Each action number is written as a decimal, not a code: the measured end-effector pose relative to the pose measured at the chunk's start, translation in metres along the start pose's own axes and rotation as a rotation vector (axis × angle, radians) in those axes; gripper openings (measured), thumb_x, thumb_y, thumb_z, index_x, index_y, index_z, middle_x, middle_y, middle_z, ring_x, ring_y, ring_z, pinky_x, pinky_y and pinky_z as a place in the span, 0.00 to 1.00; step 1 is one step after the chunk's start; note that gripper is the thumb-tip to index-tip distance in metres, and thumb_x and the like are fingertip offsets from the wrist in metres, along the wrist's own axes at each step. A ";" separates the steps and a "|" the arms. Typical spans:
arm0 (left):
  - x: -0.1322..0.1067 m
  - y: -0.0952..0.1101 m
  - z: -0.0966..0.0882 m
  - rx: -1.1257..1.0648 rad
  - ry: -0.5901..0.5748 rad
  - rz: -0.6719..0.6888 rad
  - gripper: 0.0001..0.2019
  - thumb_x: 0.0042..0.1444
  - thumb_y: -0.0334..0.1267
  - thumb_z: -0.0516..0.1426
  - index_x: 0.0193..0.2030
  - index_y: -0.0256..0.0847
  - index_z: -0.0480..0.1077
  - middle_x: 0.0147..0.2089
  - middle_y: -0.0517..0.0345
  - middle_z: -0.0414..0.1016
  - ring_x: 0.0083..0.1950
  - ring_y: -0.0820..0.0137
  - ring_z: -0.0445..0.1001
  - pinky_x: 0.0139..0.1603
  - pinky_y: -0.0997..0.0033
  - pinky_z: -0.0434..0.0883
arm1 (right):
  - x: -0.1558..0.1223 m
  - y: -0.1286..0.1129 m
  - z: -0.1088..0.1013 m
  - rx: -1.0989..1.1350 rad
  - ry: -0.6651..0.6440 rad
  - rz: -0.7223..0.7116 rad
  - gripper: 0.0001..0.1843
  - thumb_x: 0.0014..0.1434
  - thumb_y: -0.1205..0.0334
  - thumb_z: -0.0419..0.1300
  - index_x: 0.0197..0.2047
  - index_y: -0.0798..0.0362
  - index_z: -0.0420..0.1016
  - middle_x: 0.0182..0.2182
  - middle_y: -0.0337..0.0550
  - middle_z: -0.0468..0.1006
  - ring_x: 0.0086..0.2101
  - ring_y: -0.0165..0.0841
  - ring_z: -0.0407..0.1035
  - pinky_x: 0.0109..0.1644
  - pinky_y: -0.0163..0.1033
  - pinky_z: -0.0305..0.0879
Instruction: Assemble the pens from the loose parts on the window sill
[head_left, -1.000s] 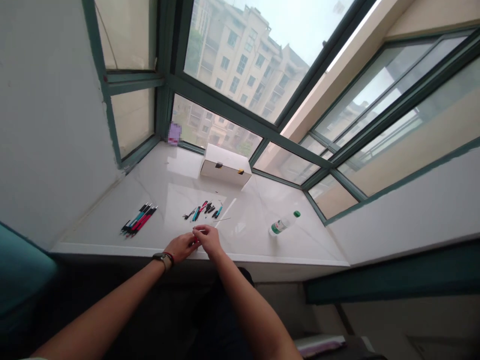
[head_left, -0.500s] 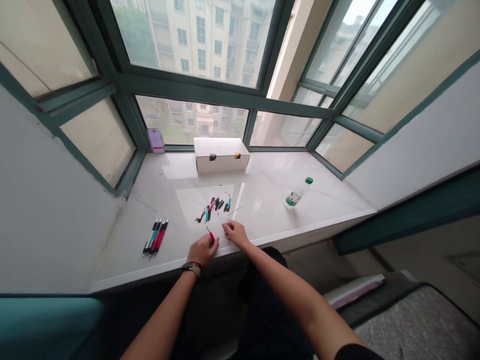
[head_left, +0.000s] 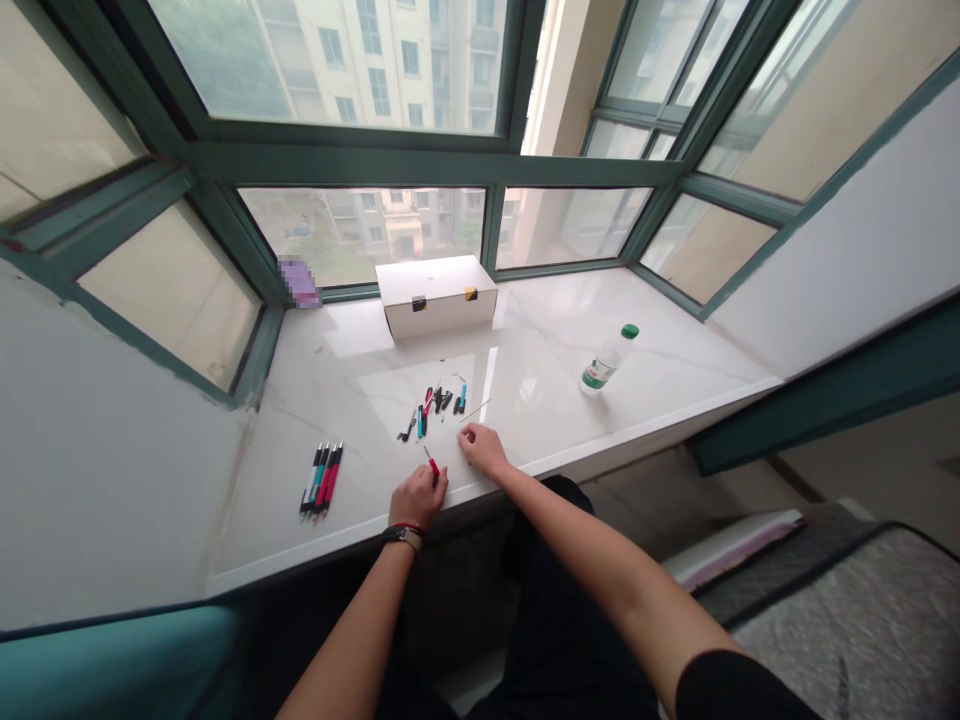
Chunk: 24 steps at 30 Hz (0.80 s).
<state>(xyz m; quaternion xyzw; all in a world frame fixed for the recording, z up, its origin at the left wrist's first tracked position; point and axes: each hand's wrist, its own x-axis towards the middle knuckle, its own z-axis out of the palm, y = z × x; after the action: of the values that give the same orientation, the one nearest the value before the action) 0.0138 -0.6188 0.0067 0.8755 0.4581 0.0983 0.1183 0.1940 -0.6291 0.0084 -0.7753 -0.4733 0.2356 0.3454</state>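
Near the front edge of the sill, my left hand (head_left: 418, 497) is closed around a red pen barrel (head_left: 433, 465) with a thin tip sticking out of its upper end. Just to the right, my right hand (head_left: 482, 449) is low over the surface, its fingers pinched together; whatever they hold is too small to make out. A thin pen refill (head_left: 475, 410) lies right beyond those fingertips. Farther back is a loose cluster of black, teal and red pen parts (head_left: 425, 412). Four-colour row aside, several assembled pens (head_left: 322, 480) lie side by side to the left.
The white marble sill (head_left: 540, 340) runs along green-framed windows. A white box (head_left: 439, 300) stands at the back, a pixelated purple item (head_left: 300, 282) in the left corner. A clear bottle with a green cap (head_left: 609, 360) stands on the right. A grey patterned cushion (head_left: 885, 610) is at lower right.
The camera view has shifted and tilted slightly. My left hand still grips the red barrel, and my right hand stays pinched near the refill.
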 end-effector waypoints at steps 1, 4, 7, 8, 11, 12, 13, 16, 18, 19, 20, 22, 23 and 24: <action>0.000 0.000 0.001 0.008 0.003 -0.006 0.22 0.65 0.50 0.41 0.33 0.40 0.68 0.35 0.52 0.73 0.32 0.69 0.69 0.29 0.71 0.55 | 0.007 -0.002 -0.001 -0.001 -0.041 -0.017 0.09 0.60 0.61 0.55 0.36 0.53 0.77 0.26 0.39 0.77 0.27 0.30 0.70 0.38 0.33 0.61; 0.001 0.001 0.002 0.027 0.010 -0.009 0.22 0.65 0.50 0.40 0.33 0.40 0.68 0.35 0.52 0.73 0.32 0.69 0.70 0.28 0.71 0.54 | 0.031 -0.017 0.000 -0.053 -0.120 -0.140 0.08 0.60 0.63 0.57 0.39 0.52 0.77 0.32 0.41 0.79 0.33 0.31 0.71 0.41 0.33 0.61; 0.001 0.001 0.002 0.034 0.007 -0.006 0.22 0.65 0.50 0.40 0.34 0.40 0.68 0.36 0.51 0.73 0.33 0.69 0.70 0.28 0.71 0.54 | 0.057 -0.040 0.007 -0.183 -0.185 -0.274 0.08 0.60 0.65 0.57 0.40 0.51 0.77 0.39 0.43 0.78 0.41 0.33 0.70 0.45 0.34 0.60; 0.001 0.001 0.002 0.035 0.004 -0.008 0.22 0.65 0.50 0.40 0.34 0.40 0.68 0.36 0.51 0.74 0.33 0.69 0.71 0.28 0.70 0.55 | 0.064 -0.048 0.011 -0.235 -0.211 -0.307 0.08 0.60 0.66 0.57 0.41 0.51 0.77 0.41 0.44 0.77 0.42 0.34 0.70 0.45 0.35 0.60; 0.001 0.001 0.001 0.029 -0.005 -0.012 0.22 0.65 0.49 0.40 0.34 0.40 0.68 0.37 0.51 0.74 0.34 0.69 0.71 0.29 0.70 0.56 | 0.082 -0.067 0.021 -0.389 -0.284 -0.390 0.08 0.61 0.65 0.58 0.41 0.52 0.78 0.43 0.47 0.76 0.42 0.36 0.70 0.43 0.35 0.60; 0.001 0.001 0.001 0.024 -0.008 -0.012 0.21 0.65 0.49 0.40 0.35 0.40 0.69 0.37 0.51 0.74 0.34 0.68 0.71 0.29 0.70 0.56 | 0.086 -0.071 0.024 -0.433 -0.310 -0.415 0.08 0.60 0.65 0.58 0.40 0.52 0.78 0.43 0.48 0.75 0.42 0.36 0.70 0.42 0.35 0.60; 0.001 0.001 0.001 0.018 -0.011 -0.012 0.21 0.65 0.49 0.41 0.35 0.40 0.69 0.37 0.50 0.74 0.34 0.68 0.71 0.29 0.70 0.57 | 0.089 -0.075 0.026 -0.470 -0.335 -0.439 0.08 0.60 0.65 0.58 0.40 0.52 0.78 0.42 0.49 0.75 0.41 0.37 0.71 0.41 0.35 0.60; 0.001 0.001 0.000 0.011 -0.020 -0.015 0.20 0.65 0.48 0.42 0.35 0.41 0.69 0.37 0.50 0.74 0.34 0.69 0.71 0.30 0.70 0.58 | 0.095 -0.080 0.031 -0.551 -0.395 -0.507 0.08 0.59 0.67 0.58 0.38 0.53 0.79 0.42 0.49 0.74 0.39 0.36 0.71 0.39 0.35 0.61; 0.001 0.001 0.001 0.016 -0.020 -0.014 0.20 0.65 0.48 0.42 0.36 0.41 0.69 0.37 0.51 0.74 0.35 0.69 0.71 0.31 0.71 0.59 | 0.096 -0.081 0.032 -0.601 -0.415 -0.551 0.09 0.60 0.68 0.56 0.38 0.53 0.79 0.42 0.49 0.74 0.38 0.35 0.71 0.38 0.35 0.61; 0.001 0.001 0.001 0.019 -0.018 -0.014 0.20 0.65 0.48 0.41 0.36 0.41 0.69 0.37 0.51 0.74 0.35 0.69 0.71 0.31 0.71 0.59 | 0.097 -0.083 0.033 -0.629 -0.426 -0.573 0.10 0.60 0.68 0.56 0.38 0.54 0.79 0.42 0.49 0.74 0.37 0.35 0.71 0.38 0.35 0.62; 0.001 0.001 0.001 0.024 -0.015 -0.015 0.20 0.65 0.48 0.41 0.36 0.41 0.69 0.37 0.51 0.74 0.35 0.69 0.71 0.31 0.71 0.59 | 0.097 -0.084 0.034 -0.658 -0.438 -0.596 0.09 0.59 0.69 0.56 0.38 0.54 0.78 0.42 0.50 0.73 0.37 0.35 0.72 0.38 0.35 0.63; 0.001 0.001 0.002 0.030 -0.008 -0.015 0.20 0.65 0.48 0.41 0.36 0.41 0.69 0.37 0.51 0.74 0.35 0.69 0.71 0.31 0.71 0.59 | 0.098 -0.088 0.037 -0.716 -0.462 -0.646 0.08 0.59 0.69 0.56 0.38 0.56 0.78 0.42 0.51 0.73 0.37 0.36 0.72 0.37 0.35 0.63; 0.001 0.001 0.002 0.030 -0.003 -0.013 0.20 0.65 0.48 0.41 0.36 0.41 0.69 0.37 0.51 0.74 0.35 0.68 0.71 0.31 0.71 0.59 | 0.098 -0.090 0.039 -0.741 -0.471 -0.672 0.08 0.58 0.70 0.56 0.38 0.56 0.77 0.41 0.51 0.73 0.37 0.36 0.72 0.37 0.35 0.64; 0.001 0.001 0.002 0.028 -0.001 -0.011 0.20 0.65 0.48 0.41 0.36 0.41 0.69 0.37 0.51 0.74 0.35 0.68 0.71 0.31 0.70 0.59 | 0.098 -0.091 0.041 -0.764 -0.478 -0.697 0.09 0.58 0.72 0.56 0.38 0.57 0.77 0.41 0.51 0.73 0.37 0.36 0.72 0.37 0.36 0.64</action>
<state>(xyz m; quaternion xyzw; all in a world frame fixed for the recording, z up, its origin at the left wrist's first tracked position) 0.0155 -0.6186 0.0054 0.8746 0.4641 0.0909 0.1066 0.1565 -0.4996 0.0470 -0.5682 -0.8178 0.0887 -0.0190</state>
